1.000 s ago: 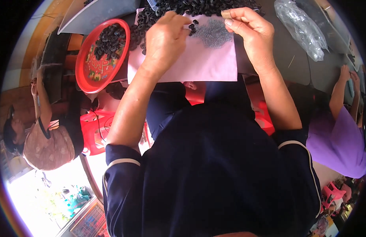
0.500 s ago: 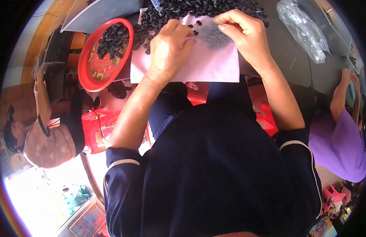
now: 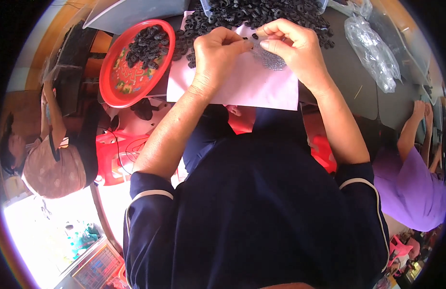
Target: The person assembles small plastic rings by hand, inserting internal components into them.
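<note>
In the head view, a pink cloth (image 3: 232, 91) lies at the near edge of a dark table (image 3: 339, 72), and both of the person's hands are held above its far half. The left hand (image 3: 217, 55) is over the left part of the cloth, thumb and forefinger brought together at the tips; a tiny dark bit shows there, too small to name, so I cannot tell for sure what is gripped. The right hand (image 3: 296, 52) is over the cloth's right part, fingers curled and thumb near the forefinger; whether it pinches anything I cannot tell.

On the cloth between the two hands lies a heap of small grey, shiny pieces (image 3: 272, 61), just beside the right hand and partly hidden by it. A pile of black ribbed parts (image 3: 271, 12) covers the cloth's far end and spreads past its edges onto the table, beyond both hands, with more of them near the left hand's outer side. A clear container (image 3: 206, 6) is among them at the cloth's far side.

Left of the cloth is a red tray (image 3: 106, 82) with a patterned base, holding more black parts (image 3: 148, 47); a grey bin (image 3: 124, 13) is beyond it. Well to the right of the cloth lies a crumpled clear plastic bag (image 3: 372, 54)
</note>
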The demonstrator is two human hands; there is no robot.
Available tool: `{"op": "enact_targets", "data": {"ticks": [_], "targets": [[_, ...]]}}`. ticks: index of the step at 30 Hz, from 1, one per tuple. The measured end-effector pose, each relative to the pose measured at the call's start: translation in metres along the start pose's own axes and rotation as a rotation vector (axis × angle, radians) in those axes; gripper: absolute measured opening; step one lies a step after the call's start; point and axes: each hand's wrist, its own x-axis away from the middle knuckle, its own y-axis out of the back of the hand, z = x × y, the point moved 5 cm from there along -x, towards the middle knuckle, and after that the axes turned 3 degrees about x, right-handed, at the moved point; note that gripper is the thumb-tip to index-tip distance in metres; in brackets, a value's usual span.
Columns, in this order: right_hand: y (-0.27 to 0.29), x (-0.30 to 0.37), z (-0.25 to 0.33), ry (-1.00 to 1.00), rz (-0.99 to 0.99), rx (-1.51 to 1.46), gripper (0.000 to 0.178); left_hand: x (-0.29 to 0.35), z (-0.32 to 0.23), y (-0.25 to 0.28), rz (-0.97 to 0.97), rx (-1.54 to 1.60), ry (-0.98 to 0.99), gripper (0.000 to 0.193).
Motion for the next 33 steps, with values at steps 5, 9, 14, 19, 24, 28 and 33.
{"op": "enact_targets", "data": {"ticks": [5, 9, 14, 19, 24, 28, 33], "targets": [[-0.018, -0.002, 0.018, 0.03, 0.005, -0.156, 0.016, 0.013, -0.005, -0.005, -0.05, 0.712, 0.403, 0.02], [-0.022, -0.002, 0.025, 0.129, -0.02, -0.097, 0.012, 0.02, -0.013, 0.0, -0.091, 0.761, 0.452, 0.02], [-0.026, -0.001, 0.021, 0.054, -0.005, -0.154, 0.009, 0.027, -0.021, 0.066, -0.325, -0.292, -0.367, 0.019], [-0.028, -0.002, 0.003, -0.078, 0.0, -0.287, 0.008, 0.034, -0.009, 0.115, -0.271, -0.967, -0.346, 0.015], [-0.03, 0.001, 0.002, -0.091, -0.001, -0.307, 0.008, 0.037, -0.003, 0.133, -0.204, -0.959, -0.344, 0.015], [-0.031, -0.001, 0.002, -0.132, -0.01, -0.313, 0.008, 0.02, -0.024, 0.107, -0.21, -0.773, -0.506, 0.022], [-0.03, -0.001, -0.001, -0.122, -0.011, -0.318, 0.008, -0.046, -0.002, 0.062, -0.143, -0.882, -0.442, 0.045]]}}
